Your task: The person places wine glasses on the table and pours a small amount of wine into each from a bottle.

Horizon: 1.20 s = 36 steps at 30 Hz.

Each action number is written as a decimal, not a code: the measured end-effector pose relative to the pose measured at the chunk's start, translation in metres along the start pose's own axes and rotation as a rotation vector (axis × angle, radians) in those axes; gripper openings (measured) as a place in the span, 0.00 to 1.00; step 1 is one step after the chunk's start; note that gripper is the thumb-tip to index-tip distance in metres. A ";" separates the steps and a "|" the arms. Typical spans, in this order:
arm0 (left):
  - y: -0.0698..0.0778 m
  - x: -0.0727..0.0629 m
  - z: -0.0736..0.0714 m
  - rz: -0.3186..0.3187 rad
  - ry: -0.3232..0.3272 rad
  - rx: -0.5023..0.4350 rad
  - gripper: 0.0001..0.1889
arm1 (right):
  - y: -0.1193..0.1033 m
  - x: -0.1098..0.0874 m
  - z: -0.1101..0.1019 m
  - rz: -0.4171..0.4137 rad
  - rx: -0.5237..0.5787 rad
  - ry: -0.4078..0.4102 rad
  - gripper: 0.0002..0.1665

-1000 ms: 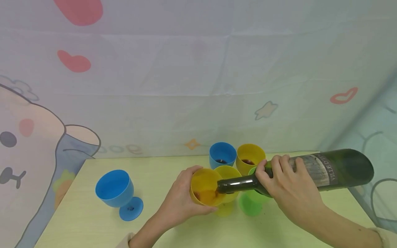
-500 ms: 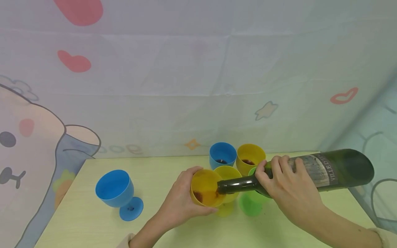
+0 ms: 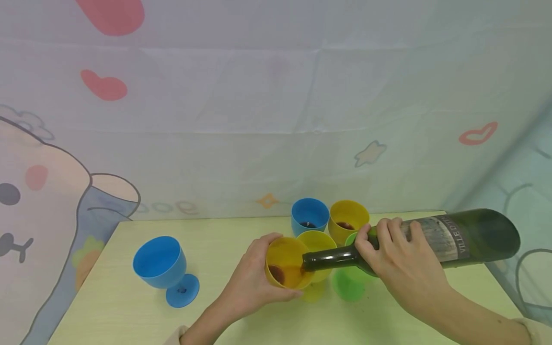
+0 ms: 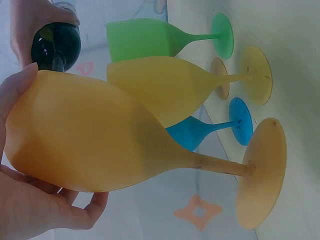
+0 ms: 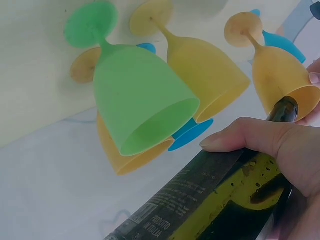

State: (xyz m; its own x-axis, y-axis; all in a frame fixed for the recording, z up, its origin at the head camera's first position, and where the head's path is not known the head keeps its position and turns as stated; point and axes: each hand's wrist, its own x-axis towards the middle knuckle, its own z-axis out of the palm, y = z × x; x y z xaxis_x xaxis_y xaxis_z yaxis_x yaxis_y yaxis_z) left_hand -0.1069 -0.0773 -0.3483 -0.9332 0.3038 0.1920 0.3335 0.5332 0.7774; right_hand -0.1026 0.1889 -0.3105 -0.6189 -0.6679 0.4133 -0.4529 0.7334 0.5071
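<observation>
My left hand grips the bowl of an orange-yellow plastic goblet, fingers and thumb around its sides. Dark red liquid lies at the bottom of that goblet in the head view. My right hand holds a dark green wine bottle by its shoulder, tipped nearly level with the neck pointing left. The bottle's mouth is over the goblet's rim, and a reddish streak runs down the inner wall below it. Behind the bottle neck stand a yellow goblet and a green goblet, partly covered in the head view.
At the back of the table, a blue goblet and another orange-yellow goblet hold some dark liquid. A separate blue goblet stands at the left. A printed cloth hangs behind the table.
The dark pool in the held goblet has grown, while the streak under the bottle's mouth has thinned. Both hands keep nearly the same place.
</observation>
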 end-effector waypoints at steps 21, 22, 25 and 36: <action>-0.001 0.000 0.001 -0.003 -0.013 -0.002 0.47 | 0.000 0.000 -0.001 -0.007 -0.006 -0.024 0.39; -0.001 0.000 0.001 -0.002 -0.015 -0.001 0.47 | 0.000 0.000 -0.001 -0.008 -0.006 -0.025 0.39; -0.001 0.000 0.001 -0.001 -0.017 0.001 0.47 | 0.000 -0.001 0.000 -0.010 -0.004 -0.026 0.39; 0.001 0.001 0.000 0.006 -0.016 -0.004 0.47 | 0.002 -0.002 0.003 0.004 0.027 -0.044 0.35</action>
State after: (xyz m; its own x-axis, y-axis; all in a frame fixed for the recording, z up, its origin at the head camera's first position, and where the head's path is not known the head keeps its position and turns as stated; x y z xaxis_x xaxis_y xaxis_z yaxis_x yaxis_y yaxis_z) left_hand -0.1078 -0.0764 -0.3473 -0.9288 0.3197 0.1874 0.3388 0.5282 0.7786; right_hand -0.1043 0.1925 -0.3124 -0.6479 -0.6591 0.3818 -0.4668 0.7397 0.4847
